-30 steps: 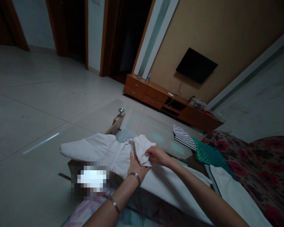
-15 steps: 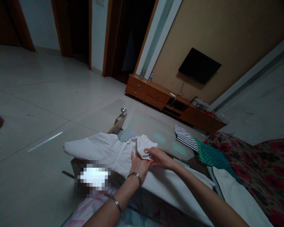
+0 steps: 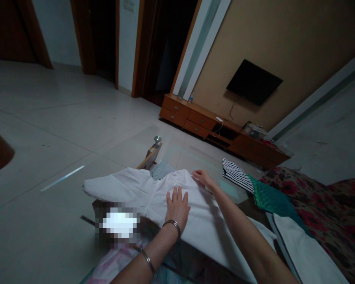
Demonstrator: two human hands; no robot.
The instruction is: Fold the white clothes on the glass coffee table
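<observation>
A white shirt (image 3: 121, 185) lies spread over a glass-topped table (image 3: 183, 157), one sleeve stretched out to the left and soft creases across its middle. My left hand (image 3: 178, 207), with two metal bangles on the forearm, rests flat on the cloth, fingers spread. At the shirt's far edge, my right hand (image 3: 203, 179) has its fingers closed on the fabric; its fingertips are partly hidden. The near part of the shirt runs beneath my right forearm.
Right of the shirt lie a black-and-white striped cloth (image 3: 236, 175), a green cloth (image 3: 272, 197) and another white cloth (image 3: 304, 240). A flower-patterned sofa (image 3: 331, 209) stands at the right. Across the floor is a wooden TV cabinet (image 3: 195, 118). Pink-patterned fabric (image 3: 106, 264) shows below.
My hands have moved apart. The left now lies flat instead of gripping the cloth beside the right. My right hand has shifted to the far edge, and the bunched fold is spread out.
</observation>
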